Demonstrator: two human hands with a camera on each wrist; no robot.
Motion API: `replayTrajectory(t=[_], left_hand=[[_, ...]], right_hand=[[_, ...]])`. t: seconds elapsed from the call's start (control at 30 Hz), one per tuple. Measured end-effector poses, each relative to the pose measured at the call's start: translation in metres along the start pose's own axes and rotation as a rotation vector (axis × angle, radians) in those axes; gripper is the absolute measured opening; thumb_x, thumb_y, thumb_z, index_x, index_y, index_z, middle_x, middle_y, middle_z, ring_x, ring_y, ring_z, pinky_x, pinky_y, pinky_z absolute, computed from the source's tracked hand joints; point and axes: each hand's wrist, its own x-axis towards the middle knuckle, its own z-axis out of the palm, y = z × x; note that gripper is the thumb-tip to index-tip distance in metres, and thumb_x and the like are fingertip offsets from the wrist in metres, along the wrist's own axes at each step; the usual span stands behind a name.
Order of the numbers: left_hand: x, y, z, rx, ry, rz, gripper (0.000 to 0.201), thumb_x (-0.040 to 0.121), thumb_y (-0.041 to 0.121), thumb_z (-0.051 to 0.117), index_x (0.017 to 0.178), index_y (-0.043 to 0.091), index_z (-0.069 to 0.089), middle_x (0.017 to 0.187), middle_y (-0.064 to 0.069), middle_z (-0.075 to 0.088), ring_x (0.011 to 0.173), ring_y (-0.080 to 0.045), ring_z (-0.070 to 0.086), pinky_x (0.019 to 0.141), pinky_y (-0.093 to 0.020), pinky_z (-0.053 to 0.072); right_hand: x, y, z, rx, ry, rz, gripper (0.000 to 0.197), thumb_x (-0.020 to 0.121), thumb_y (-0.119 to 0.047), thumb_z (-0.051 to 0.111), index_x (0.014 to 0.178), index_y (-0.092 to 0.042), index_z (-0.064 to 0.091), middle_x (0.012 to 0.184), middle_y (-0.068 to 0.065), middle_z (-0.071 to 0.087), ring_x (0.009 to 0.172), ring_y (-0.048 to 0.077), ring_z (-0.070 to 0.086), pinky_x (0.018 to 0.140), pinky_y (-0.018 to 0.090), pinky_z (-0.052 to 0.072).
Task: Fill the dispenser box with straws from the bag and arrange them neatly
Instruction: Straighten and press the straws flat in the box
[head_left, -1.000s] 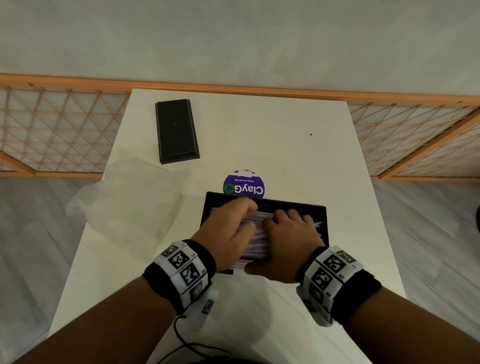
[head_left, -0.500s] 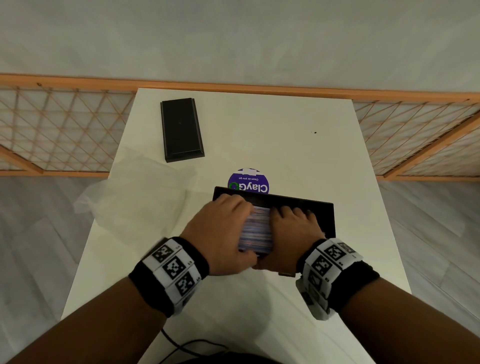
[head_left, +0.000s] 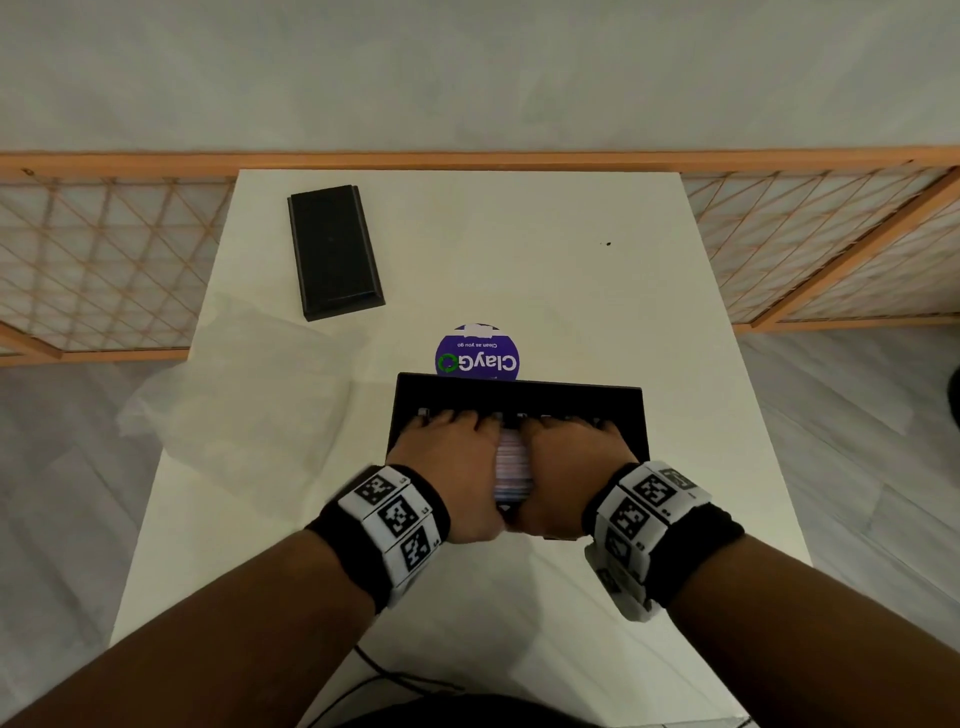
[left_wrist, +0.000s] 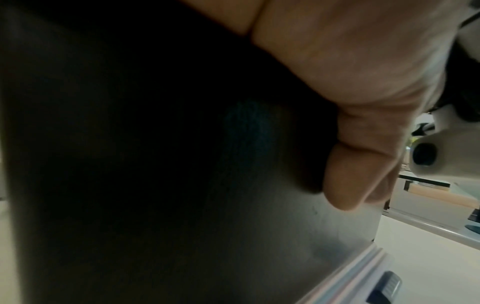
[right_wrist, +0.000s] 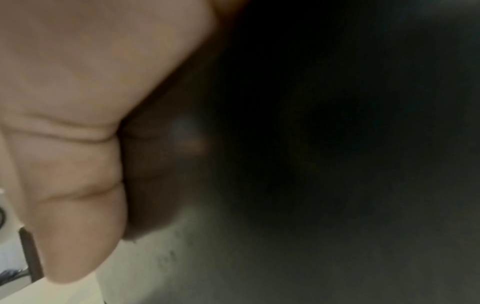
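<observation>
The straws (head_left: 511, 467) are already laid in the dispenser box (head_left: 519, 400) at 6 o'clock on the table (head_left: 519, 249), pressed flat under the outstretched left hand (head_left: 452, 467) and right hand (head_left: 566, 467), so only neatening is judged to remain.

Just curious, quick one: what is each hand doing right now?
Left hand: fingers flat, pressing the straws in the dispenser box.
Right hand: the same, pressing beside it.
</observation>
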Motion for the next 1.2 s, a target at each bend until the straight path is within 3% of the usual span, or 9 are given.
replayTrajectory(t=[0.2,0.37,0.47,0.57,0.67,0.73,0.9,1.07,1.2], left_hand=[[-0.004,-0.001,-0.005,-0.043,0.034,0.015,0.094,0.068,0.067,0.065,0.145,0.025,0.032,0.143,0.003,0.044,0.134,-0.021,0.042,0.115,-0.043,0.032],[-0.018,-0.020,-0.024,-0.222,0.321,0.217,0.084,0.070,0.067,0.059,0.138,0.020,0.046,0.137,0.004,0.048,0.128,-0.020,0.042,0.107,-0.040,0.039],[-0.015,-0.035,-0.040,-0.310,0.368,0.240,0.091,0.072,0.070,0.053,0.148,0.022,0.038,0.156,0.002,0.037,0.145,-0.022,0.027,0.119,-0.048,0.024],[0.002,-0.042,-0.035,-0.221,0.143,0.217,0.103,0.071,0.080,0.045,0.158,0.031,0.018,0.167,0.009,0.015,0.155,-0.016,0.005,0.124,-0.054,-0.001],[0.008,-0.042,-0.020,-0.366,0.256,0.200,0.074,0.089,0.064,0.020,0.154,0.033,0.032,0.161,0.009,0.034,0.151,-0.015,0.023,0.123,-0.046,0.000],[0.008,-0.040,-0.015,-0.435,0.341,0.162,0.066,0.094,0.055,0.012,0.150,0.035,0.042,0.157,0.010,0.042,0.147,-0.014,0.031,0.122,-0.042,0.002],[0.010,-0.039,-0.010,-0.380,0.350,0.165,0.067,0.093,0.056,0.014,0.150,0.035,0.043,0.156,0.009,0.043,0.145,-0.014,0.035,0.122,-0.044,0.006],[0.009,-0.040,-0.010,-0.352,0.353,0.175,0.068,0.092,0.057,0.018,0.150,0.034,0.043,0.156,0.008,0.044,0.143,-0.014,0.037,0.121,-0.044,0.010],[0.010,-0.040,-0.010,-0.350,0.363,0.180,0.066,0.092,0.056,0.021,0.149,0.031,0.046,0.154,0.007,0.047,0.141,-0.015,0.040,0.120,-0.046,0.014]], right_hand=[[0.001,-0.002,-0.003,-0.020,0.006,-0.013,0.091,0.061,-0.074,0.065,0.135,-0.027,0.042,0.132,-0.004,0.055,0.123,0.025,0.051,0.108,0.048,0.034],[0.003,0.011,-0.013,-0.007,0.128,-0.084,0.098,0.053,-0.073,0.071,0.134,-0.027,0.041,0.132,-0.005,0.050,0.118,0.024,0.047,0.104,0.046,0.035],[-0.006,0.022,-0.022,0.011,0.195,-0.141,0.105,0.049,-0.076,0.069,0.138,-0.028,0.041,0.132,-0.006,0.050,0.117,0.023,0.046,0.103,0.044,0.037],[-0.021,0.021,-0.021,0.108,0.475,-0.230,0.072,0.061,-0.069,0.064,0.114,-0.020,0.058,0.108,-0.001,0.060,0.096,0.025,0.054,0.085,0.042,0.046],[-0.043,0.009,-0.011,0.162,0.690,-0.236,0.026,0.072,-0.040,0.066,0.072,-0.019,0.051,0.068,-0.001,0.059,0.059,0.027,0.057,0.053,0.031,0.044],[-0.055,-0.006,0.001,0.094,0.576,-0.225,0.023,0.075,-0.039,0.063,0.066,-0.024,0.049,0.059,-0.002,0.059,0.051,0.026,0.059,0.047,0.029,0.042],[-0.034,-0.021,0.042,-0.133,-0.001,-0.094,0.042,0.095,-0.031,0.052,0.129,-0.008,0.052,0.102,0.010,0.071,0.091,0.035,0.068,0.073,0.036,0.048],[-0.010,-0.022,0.067,-0.167,0.085,-0.042,0.026,0.038,-0.002,0.084,0.046,-0.004,0.059,0.042,0.013,0.053,0.029,0.030,0.050,0.033,0.037,0.044],[-0.013,-0.031,0.060,-0.260,-0.051,-0.091,0.017,0.089,-0.004,0.052,0.095,0.001,0.067,0.092,0.019,0.069,0.082,0.038,0.069,0.070,0.044,0.053]])
